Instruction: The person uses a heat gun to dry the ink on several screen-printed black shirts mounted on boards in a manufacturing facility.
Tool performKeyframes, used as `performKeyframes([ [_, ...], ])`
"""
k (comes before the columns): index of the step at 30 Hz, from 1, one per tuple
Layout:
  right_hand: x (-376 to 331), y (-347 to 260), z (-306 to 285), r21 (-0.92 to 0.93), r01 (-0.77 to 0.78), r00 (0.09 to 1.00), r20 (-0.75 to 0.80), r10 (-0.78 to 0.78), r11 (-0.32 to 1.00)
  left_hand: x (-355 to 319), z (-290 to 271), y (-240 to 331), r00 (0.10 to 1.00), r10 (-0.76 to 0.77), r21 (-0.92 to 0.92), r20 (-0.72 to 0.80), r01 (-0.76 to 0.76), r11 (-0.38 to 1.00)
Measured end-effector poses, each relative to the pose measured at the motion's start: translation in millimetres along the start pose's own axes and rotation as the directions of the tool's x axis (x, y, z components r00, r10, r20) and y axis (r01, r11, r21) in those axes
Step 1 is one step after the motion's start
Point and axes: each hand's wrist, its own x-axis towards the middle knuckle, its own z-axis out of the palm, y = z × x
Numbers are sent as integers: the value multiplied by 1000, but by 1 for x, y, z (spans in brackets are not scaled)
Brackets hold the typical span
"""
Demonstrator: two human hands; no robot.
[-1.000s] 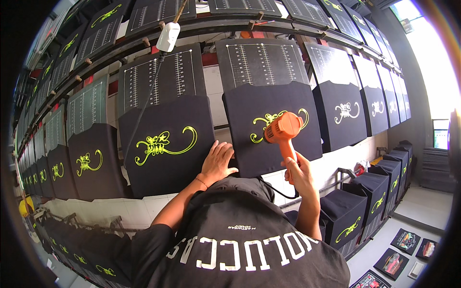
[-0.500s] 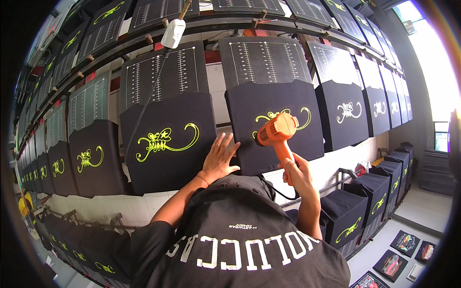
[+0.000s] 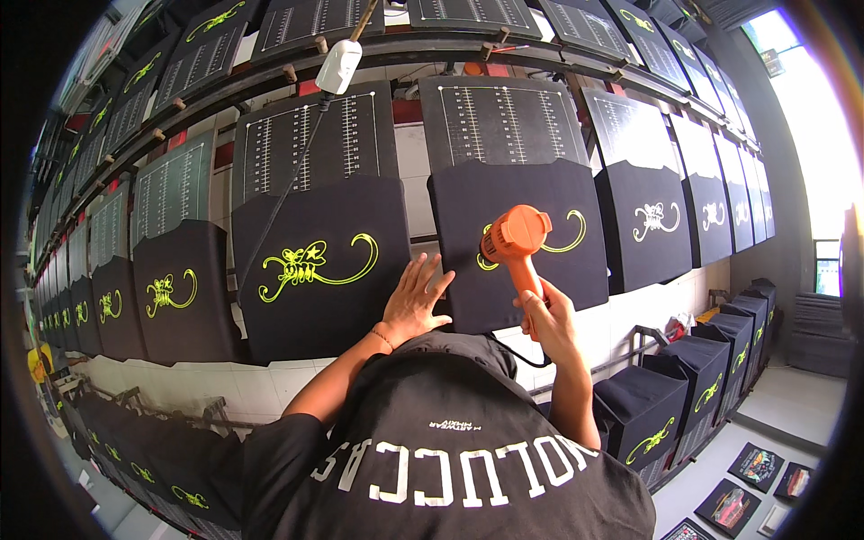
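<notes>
An orange heat gun (image 3: 515,245) is gripped by its handle in my right hand (image 3: 547,317). Its body hangs over a black shirt panel (image 3: 459,292) on a board in front of me, hiding much of the neon yellow print (image 3: 569,236) there. My left hand (image 3: 417,295) rests with fingers spread at the left edge of that same panel. Left of it lies another black panel (image 3: 310,324) with a full neon yellow curled print (image 3: 310,264). The gun's dark cord (image 3: 531,362) drops from below my right hand.
Further right, black panels carry white prints (image 3: 656,220). A white power strip (image 3: 338,67) hangs at the upper left, its cable crossing the left board. Dark boards with measuring marks (image 3: 506,121) extend behind the panels. More printed panels (image 3: 646,400) stand at lower right.
The heat gun in my right hand has shifted slightly left and upward over the print. My left hand stays at the panel's edge, and the view has moved a little.
</notes>
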Motion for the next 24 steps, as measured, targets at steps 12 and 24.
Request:
performKeyframes([
  [12, -3, 2, 0, 2, 4, 1000, 6, -4, 1000, 1, -4, 1, 994, -11, -45, -111, 6, 999],
  [24, -3, 3, -6, 24, -3, 999, 33, 3, 1000, 3, -9, 3, 975, -40, -56, -219, 28, 998],
])
